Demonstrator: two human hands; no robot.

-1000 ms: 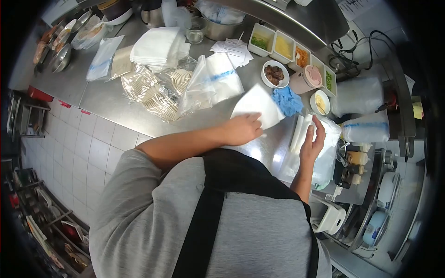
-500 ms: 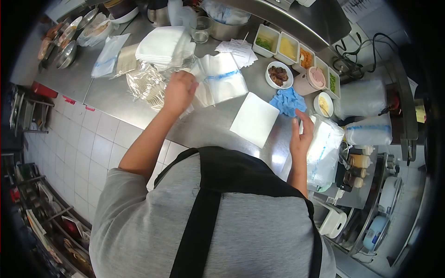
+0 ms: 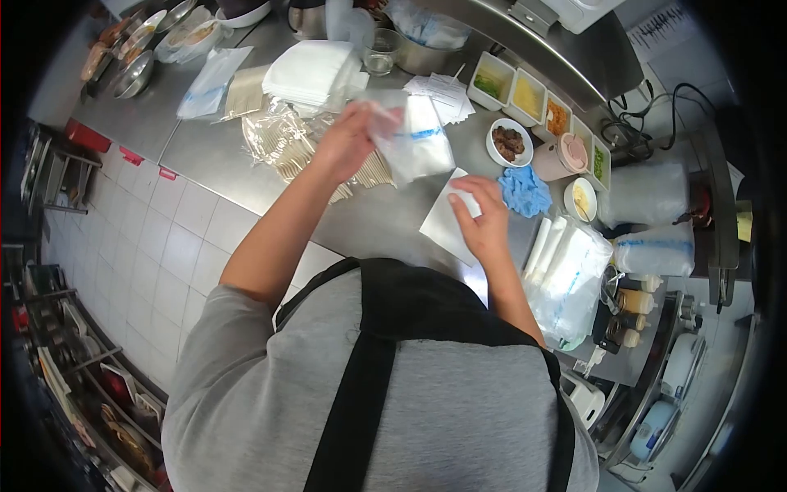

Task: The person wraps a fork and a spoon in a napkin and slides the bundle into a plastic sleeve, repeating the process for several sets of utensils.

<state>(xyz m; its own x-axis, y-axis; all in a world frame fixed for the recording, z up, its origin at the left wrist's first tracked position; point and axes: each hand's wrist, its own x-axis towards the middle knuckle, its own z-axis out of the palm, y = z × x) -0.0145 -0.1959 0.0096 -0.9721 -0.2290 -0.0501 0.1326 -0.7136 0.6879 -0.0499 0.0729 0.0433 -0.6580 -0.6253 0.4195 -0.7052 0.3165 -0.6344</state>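
Note:
My left hand [image 3: 347, 142] is pinched around a clear plastic bag [image 3: 387, 129], which is partly blurred and lifted over a stack of plastic bags with a blue stripe [image 3: 429, 148]. Below its wrist lie several wooden cutlery pieces in clear wrappers [image 3: 283, 152]. My right hand [image 3: 482, 220] hovers over or rests on a square white paper sheet [image 3: 443, 228], its fingers bent and the thumb apart; contact is hard to judge. The hand covers the sheet's right part.
Behind are a white napkin stack [image 3: 307, 75], paper slips [image 3: 441, 97] and a glass [image 3: 380, 57]. A bowl of dark meat [image 3: 508, 143], a blue cloth [image 3: 525, 191], food tubs [image 3: 525, 97] and a bagged white pack [image 3: 574, 271] stand to the right.
My left hand has raised a clear plastic bag off the stack. My right hand has moved left, from beside the bagged pack to the white paper sheet. The view has shifted slightly.

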